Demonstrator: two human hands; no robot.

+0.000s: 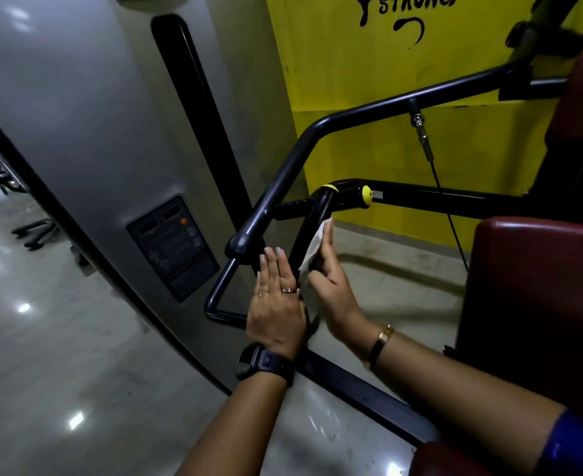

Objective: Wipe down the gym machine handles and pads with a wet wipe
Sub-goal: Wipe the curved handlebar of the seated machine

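Note:
A black curved handle (312,219) with yellow end caps rises from the machine's frame in the middle of the head view. My right hand (331,286) holds a white wet wipe (314,247) against the right side of this handle. My left hand (276,300) has its fingers straight and lies flat against the handle's left side, a black watch on its wrist. A longer black bar (283,176) bends up and to the right behind the handle. Dark red pads (537,290) sit at the right.
The grey weight-stack shroud (87,115) with a dark label panel (173,247) fills the left. A yellow wall (369,80) with black lettering stands behind. A thin cable (444,201) hangs from the long bar. Glossy floor (36,355) lies at lower left.

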